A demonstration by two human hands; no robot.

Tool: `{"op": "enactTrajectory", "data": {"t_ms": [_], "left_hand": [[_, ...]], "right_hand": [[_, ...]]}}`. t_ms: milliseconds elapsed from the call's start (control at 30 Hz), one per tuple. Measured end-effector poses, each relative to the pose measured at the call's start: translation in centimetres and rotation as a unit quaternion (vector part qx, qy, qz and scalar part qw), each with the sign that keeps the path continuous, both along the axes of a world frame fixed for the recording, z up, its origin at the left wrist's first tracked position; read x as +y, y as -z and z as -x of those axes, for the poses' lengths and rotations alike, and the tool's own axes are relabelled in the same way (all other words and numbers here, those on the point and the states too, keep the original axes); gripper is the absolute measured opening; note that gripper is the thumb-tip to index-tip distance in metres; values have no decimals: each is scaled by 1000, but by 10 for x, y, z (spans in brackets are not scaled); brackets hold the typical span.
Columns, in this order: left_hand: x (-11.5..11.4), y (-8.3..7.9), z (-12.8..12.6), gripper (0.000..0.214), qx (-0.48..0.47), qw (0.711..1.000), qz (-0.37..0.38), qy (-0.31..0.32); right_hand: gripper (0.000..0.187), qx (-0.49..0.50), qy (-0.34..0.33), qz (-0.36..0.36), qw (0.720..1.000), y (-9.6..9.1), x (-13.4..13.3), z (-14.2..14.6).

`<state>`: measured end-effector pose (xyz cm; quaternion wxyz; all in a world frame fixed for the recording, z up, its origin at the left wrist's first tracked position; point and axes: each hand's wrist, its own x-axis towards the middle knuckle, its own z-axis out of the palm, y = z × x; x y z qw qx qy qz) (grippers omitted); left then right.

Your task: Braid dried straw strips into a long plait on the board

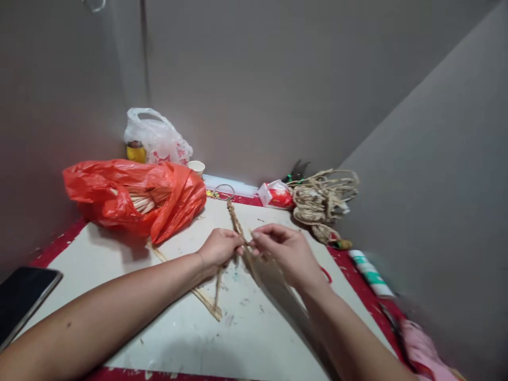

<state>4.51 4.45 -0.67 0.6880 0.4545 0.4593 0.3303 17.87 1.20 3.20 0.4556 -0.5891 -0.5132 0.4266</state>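
A braided straw cord [235,218] runs down from a thin metal ring [224,191] near the back of the white board. My left hand [220,247] pinches the lower end of the braid between thumb and fingers. Just to its right, my right hand [280,246] is closed with thumb and forefinger together on a strand of straw beside the braid. Loose straw strands [249,262] hang below both hands. Under my left wrist lies a flat pale straw strip [208,304] on the board. The fingertips partly hide the strands' crossing point.
At the back left sits a red plastic bag [178,198] holding straw, with a white plastic bag [159,135] and a paper cup [196,167] behind. Rope coils [317,203] and a tissue pack [278,194] are back right. A phone [24,299] lies left, a white-green roll [371,274] right.
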Motion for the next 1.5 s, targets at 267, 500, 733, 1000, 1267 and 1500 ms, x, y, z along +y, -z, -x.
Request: {"op": "enactTrajectory", "data": {"t_ms": [267, 500, 733, 1000, 1267, 1500], "left_hand": [[1, 1, -3, 18, -30, 1000, -4, 2], [2, 1, -3, 20, -55, 998, 4, 9], [2, 2, -4, 13, -67, 998, -5, -7], [1, -2, -3, 15, -81, 997, -3, 4], [3, -2, 0, 14, -122, 992, 16, 31], [1, -1, -2, 15, -110, 994, 3, 25]], "right_hand": [[17, -136, -63, 26, 988, 11, 0, -9], [14, -186, -70, 19, 980, 6, 0, -8], [12, -131, -76, 41, 988, 11, 3, -10], [22, -38, -56, 44, 997, 25, 8, -9], [22, -41, -47, 32, 998, 22, 7, -9], [20, -42, -75, 32, 996, 23, 9, -12]]}}
